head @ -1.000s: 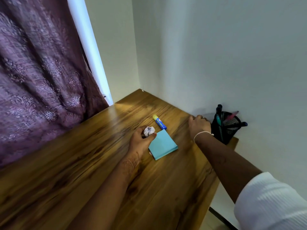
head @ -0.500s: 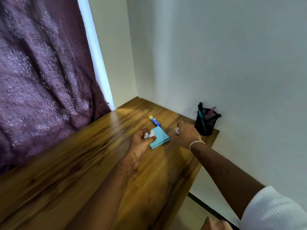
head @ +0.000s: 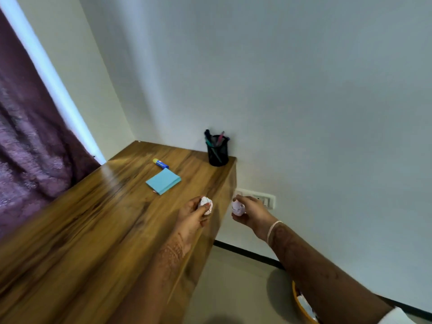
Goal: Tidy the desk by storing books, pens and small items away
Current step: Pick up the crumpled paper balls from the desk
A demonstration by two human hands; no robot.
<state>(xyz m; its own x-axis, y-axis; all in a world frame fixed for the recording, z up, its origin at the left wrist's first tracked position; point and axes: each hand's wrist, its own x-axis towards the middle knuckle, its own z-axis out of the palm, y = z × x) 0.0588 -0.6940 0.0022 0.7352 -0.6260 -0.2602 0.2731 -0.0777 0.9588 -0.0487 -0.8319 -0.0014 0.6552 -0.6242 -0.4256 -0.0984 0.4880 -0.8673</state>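
My left hand (head: 192, 215) grips a crumpled white paper ball (head: 206, 204) above the wooden desk (head: 93, 220), near its right edge. Past that edge, over the floor, my right hand (head: 251, 210) holds a second crumpled paper ball (head: 238, 206). A blue sticky-note pad (head: 163, 181) lies flat on the desk further back. Just beyond the pad is a blue and yellow glue stick (head: 160, 163). A black mesh pen holder (head: 217, 151) with several pens stands at the desk's far right corner against the wall.
A purple curtain (head: 30, 148) hangs along the desk's left side. A white wall socket plate (head: 265, 199) sits on the wall behind my right hand. An orange-rimmed bin (head: 302, 305) stands on the floor at lower right, partly hidden by my right forearm.
Both hands have drawn back from the pad and pen holder toward the desk's right edge. The right hand now carries a paper ball and is off the desk. The view swung right.
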